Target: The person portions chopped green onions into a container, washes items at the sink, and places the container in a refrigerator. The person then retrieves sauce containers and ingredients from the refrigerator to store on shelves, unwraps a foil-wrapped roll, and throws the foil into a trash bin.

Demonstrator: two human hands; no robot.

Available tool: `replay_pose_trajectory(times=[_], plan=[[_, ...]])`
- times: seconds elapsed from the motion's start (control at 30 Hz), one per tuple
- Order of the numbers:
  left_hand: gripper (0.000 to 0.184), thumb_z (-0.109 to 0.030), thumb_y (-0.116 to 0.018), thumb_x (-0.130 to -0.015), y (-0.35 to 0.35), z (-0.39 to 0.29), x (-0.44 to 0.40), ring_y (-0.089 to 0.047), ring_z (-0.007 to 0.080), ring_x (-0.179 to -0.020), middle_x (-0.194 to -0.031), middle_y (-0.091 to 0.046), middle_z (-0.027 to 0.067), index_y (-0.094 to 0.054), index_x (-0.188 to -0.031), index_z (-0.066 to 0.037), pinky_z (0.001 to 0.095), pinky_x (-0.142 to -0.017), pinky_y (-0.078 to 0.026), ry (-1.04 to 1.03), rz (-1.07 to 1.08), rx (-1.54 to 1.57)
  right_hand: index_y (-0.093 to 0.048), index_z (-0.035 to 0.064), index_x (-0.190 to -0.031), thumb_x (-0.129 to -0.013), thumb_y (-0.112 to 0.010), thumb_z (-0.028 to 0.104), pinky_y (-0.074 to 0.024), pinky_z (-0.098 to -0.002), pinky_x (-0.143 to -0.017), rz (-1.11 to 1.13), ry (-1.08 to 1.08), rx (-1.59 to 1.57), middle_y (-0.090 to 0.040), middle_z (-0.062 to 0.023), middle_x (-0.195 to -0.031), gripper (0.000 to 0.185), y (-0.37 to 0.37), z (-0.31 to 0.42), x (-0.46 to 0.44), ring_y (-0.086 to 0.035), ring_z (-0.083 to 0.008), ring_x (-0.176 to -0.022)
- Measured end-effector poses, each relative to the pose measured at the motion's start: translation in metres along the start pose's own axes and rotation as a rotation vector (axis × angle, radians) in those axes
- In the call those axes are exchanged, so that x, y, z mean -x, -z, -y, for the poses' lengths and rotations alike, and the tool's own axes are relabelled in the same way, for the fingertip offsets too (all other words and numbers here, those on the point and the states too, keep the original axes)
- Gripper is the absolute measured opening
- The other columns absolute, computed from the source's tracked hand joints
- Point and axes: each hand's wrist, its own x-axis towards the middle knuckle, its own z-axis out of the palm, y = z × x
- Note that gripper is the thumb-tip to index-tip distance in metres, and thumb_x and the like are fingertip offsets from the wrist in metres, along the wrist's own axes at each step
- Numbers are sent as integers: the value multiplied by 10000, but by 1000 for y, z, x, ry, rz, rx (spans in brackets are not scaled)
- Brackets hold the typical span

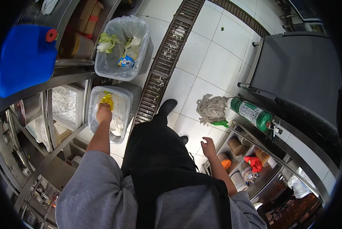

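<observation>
My left hand (pixel 104 113) is closed on a crumpled yellow wrapper (pixel 107 100), over the lower plastic-lined bin (pixel 128 102). Whitish waste shows inside that bin, beside my hand. Further up stands a second lined bin (pixel 142 36), holding leafy green scraps (pixel 107 42) and a blue packet (pixel 126 61). On the other side of my body, my right hand (pixel 208 147) hangs in the air with its fingers apart and nothing in it. The mop head (pixel 212 108) lies on the floor beyond that hand.
A dark floor grate (pixel 160 74) runs beside the bins across white tiles. On the left is a steel rack with a blue jerrycan (pixel 26 61). To the right are a green cylinder (pixel 251 113), a grey cabinet (pixel 297 72) and a shelf with several containers (pixel 236 145).
</observation>
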Motion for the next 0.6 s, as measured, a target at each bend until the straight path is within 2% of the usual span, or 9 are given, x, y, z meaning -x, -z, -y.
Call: replay_pose_trajectory(times=[0.13,0.2,0.23,0.3,0.37,0.4,0.47,0.53,0.6], plan=[[252,-80,-586,-813,-51,4,-14,-618,349,-1039,-1129,-643,170,-670,-1047,-122,421,-918,-488,-274,122,227,-597,20,-1179,-895,-637,166,-536,-344,-819,53,16,-2,-540,-188,-1217,321,-13,6,3,-641,-280,-931],[241,-68,-582,-803,-40,-16,-23,-610,364,-1044,-1111,-650,185,-670,-1025,-100,430,-922,-483,-188,151,185,-603,19,-1174,-898,-634,175,-534,-343,-821,67,14,46,-537,-191,-1233,318,-10,-1,8,-641,-278,-938],[238,-62,-579,-797,-46,-12,-30,-625,367,-1010,-1083,-659,187,-664,-1018,-90,435,-903,-491,-237,52,181,-603,19,-1174,-898,-634,175,-534,-343,-821,74,10,59,-537,-191,-1233,318,-5,-5,12,-641,-278,-938],[175,-53,-560,-794,-20,-21,-29,-630,405,-948,-1021,-659,212,-609,-958,-91,466,-854,-498,-111,-59,149,-605,21,-1176,-903,-629,184,-531,-346,-826,62,-43,48,-537,-193,-1242,319,5,-12,20,-644,-285,-938],[216,-76,-609,-767,11,-32,-18,-622,417,-906,-932,-649,205,-568,-979,-64,481,-843,-495,179,-103,180,-612,25,-1169,-901,-633,208,-528,-353,-828,40,-43,65,-552,-193,-1228,325,16,-19,29,-650,-292,-916],[216,-76,-609,-767,5,-23,-18,-622,417,-906,-932,-649,205,-568,-979,-64,481,-843,-495,179,-106,184,-615,28,-1166,-897,-637,221,-527,-357,-829,35,-83,98,-561,-192,-1215,331,20,-22,33,-651,-293,-909],[316,-131,-686,-728,-21,13,-29,-632,408,-886,-906,-657,182,-545,-994,-35,482,-828,-504,-56,-483,217,-623,30,-1153,-886,-649,249,-528,-369,-826,18,-131,146,-577,-189,-1189,346,24,-33,37,-653,-293,-905],[355,-160,-712,-720,-57,40,-52,-642,394,-904,-930,-667,183,-552,-1002,-15,465,-840,-508,51,-445,249,-627,27,-1145,-885,-650,244,-529,-370,-825,5,-110,174,-575,-190,-1186,339,22,-50,41,-652,-296,-909],[442,-247,-756,-715,-60,25,-55,-659,349,-957,-995,-687,181,-596,-1054,-12,405,-883,-509,337,-156,420,-637,17,-1126,-880,-653,227,-536,-371,-831,-6,-104,190,-566,-199,-1178,324,18,-56,47,-642,-308,-947]])
